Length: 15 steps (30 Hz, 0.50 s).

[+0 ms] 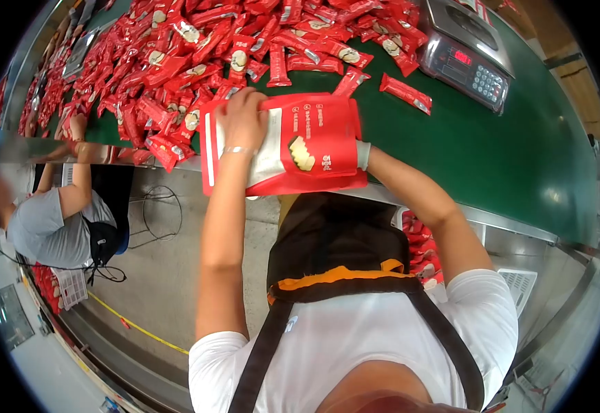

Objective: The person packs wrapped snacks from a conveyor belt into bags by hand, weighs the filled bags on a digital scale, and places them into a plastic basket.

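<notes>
A large red and white printed bag (303, 148) lies on its side at the near edge of the green table (479, 165). My left hand (243, 122) rests on the bag's left part, fingers bent over its upper edge; whether they pinch it cannot be made out. My right hand is inside the bag's right end, hidden from the wrist on, with a pale cuff (363, 155) showing at the opening. Many small red packets (238, 58) are heaped just beyond the bag. One loose packet (405, 93) lies to the right of the heap.
A digital scale (465, 58) with a lit red display stands at the back right. At the left, a co-worker in a grey shirt (42, 224) reaches a hand (78, 127) to the packets. A crate with red packets (420, 248) is below the table edge.
</notes>
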Available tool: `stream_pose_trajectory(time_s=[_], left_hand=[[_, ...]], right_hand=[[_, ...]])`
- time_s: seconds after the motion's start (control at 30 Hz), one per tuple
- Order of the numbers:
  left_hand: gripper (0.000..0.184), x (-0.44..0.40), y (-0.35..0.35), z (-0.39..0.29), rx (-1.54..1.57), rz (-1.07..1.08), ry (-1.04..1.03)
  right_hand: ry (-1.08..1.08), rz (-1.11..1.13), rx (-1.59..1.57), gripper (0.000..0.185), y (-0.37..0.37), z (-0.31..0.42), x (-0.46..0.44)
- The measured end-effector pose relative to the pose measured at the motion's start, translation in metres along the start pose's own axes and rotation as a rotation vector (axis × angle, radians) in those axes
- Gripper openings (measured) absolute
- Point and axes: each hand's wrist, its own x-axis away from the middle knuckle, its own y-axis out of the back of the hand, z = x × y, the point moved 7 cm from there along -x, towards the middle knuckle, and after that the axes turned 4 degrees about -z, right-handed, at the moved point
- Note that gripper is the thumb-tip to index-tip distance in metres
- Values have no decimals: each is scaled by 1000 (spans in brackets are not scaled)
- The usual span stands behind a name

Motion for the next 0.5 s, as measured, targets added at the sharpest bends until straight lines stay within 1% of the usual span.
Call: stream_pose_trajectory(time_s=[0.07, 0.1, 0.13, 0.2, 0.23, 0.27, 0.3, 0.33, 0.37, 0.4, 0.43, 0.47, 0.5], left_hand=[[42, 23, 32, -23, -37, -96, 28], [52, 33, 28, -36, -61, -3, 8], [54, 37, 20, -46, -108, 64, 37], [57, 41, -7, -42, -167, 158, 114], [57, 37, -11, -41, -159, 156, 108], [59, 36, -16, -39, -167, 189, 86], [60, 37, -17, -40, -179, 222, 67], [60, 38, -18, -39, -176, 218, 67], [61, 39, -20, -36, -122, 223, 69], [62, 38, -21, -34, -67, 224, 73], [62, 36, -19, -33, -64, 213, 79], [63, 35, -18, -33, -44, 209, 88], [63, 37, -18, -34, -23, 214, 94]], right_hand=[[6, -6, 10, 34, -1, 2, 1], [8, -4, 14, 33, -3, 3, 1], [12, 2, 20, 33, -5, 4, 2], [18, 18, 41, 33, -8, 6, 5], [14, 34, 66, 33, -6, 7, 7], [3, 81, 132, 33, -3, 6, 14], [-25, 183, 246, 33, 3, 2, 24], [-95, 244, 325, 33, 23, 2, 34], [-228, -45, 197, 26, 73, 11, 44], [-165, -362, 138, 25, 125, 29, 61], [-267, -552, 338, 33, 166, 6, 79], [-252, -651, 572, 43, 200, -12, 94], [-432, -701, 585, 53, 212, -35, 106]])
